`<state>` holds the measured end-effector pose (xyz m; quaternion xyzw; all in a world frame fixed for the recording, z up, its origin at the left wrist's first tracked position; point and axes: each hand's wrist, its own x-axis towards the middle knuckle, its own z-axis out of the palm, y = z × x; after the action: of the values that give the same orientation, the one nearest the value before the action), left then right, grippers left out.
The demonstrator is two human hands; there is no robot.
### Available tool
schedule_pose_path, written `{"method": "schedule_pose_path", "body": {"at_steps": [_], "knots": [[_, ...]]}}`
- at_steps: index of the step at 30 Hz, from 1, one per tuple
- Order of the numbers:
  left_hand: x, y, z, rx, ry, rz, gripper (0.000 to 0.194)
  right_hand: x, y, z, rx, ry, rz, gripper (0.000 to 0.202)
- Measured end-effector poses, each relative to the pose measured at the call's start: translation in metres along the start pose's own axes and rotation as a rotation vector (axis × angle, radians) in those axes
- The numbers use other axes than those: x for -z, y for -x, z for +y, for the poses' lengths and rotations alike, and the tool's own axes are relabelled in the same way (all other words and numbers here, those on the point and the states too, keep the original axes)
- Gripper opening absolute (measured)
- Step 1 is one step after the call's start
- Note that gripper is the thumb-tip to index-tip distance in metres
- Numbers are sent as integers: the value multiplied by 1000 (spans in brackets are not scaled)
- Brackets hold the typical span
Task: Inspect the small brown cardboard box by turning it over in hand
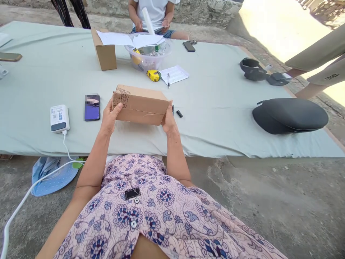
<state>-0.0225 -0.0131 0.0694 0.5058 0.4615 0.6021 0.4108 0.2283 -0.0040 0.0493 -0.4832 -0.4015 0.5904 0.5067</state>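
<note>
A brown cardboard box (pixel 142 107) with dark scribbles at its left end is held just above the near part of the cloth-covered table (pixel 215 118). My left hand (pixel 110 115) grips its left end, with the thumb on the front face. My right hand (pixel 169 118) grips the right end. Close to the right hand lies a small black object (pixel 179 113). Left of the box are a phone (pixel 92 108) and a white power bank (pixel 59 118) with a cable plugged in.
Further back stand an open cardboard box (pixel 106 57), a plastic basket (pixel 149 61), a yellow tape measure (pixel 153 75) and paper with a pen (pixel 168 81). A black case (pixel 291 116) lies right. A person (pixel 153 16) sits opposite; others stand nearby.
</note>
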Motion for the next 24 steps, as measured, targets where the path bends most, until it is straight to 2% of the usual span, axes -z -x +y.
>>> {"method": "schedule_pose_path", "body": {"at_steps": [6,12,18,24], "knots": [[-3,-13,8,32,1,103,64,-4,9,-1,27,54,-83,86],[-1,-28,6,229,7,170,66,3,7,0,131,238,-91,77],[1,-26,-12,251,7,143,65,9,11,-2,172,322,-118,84],[10,-16,-19,235,30,129,73,-2,17,-3,299,415,-108,89]]}}
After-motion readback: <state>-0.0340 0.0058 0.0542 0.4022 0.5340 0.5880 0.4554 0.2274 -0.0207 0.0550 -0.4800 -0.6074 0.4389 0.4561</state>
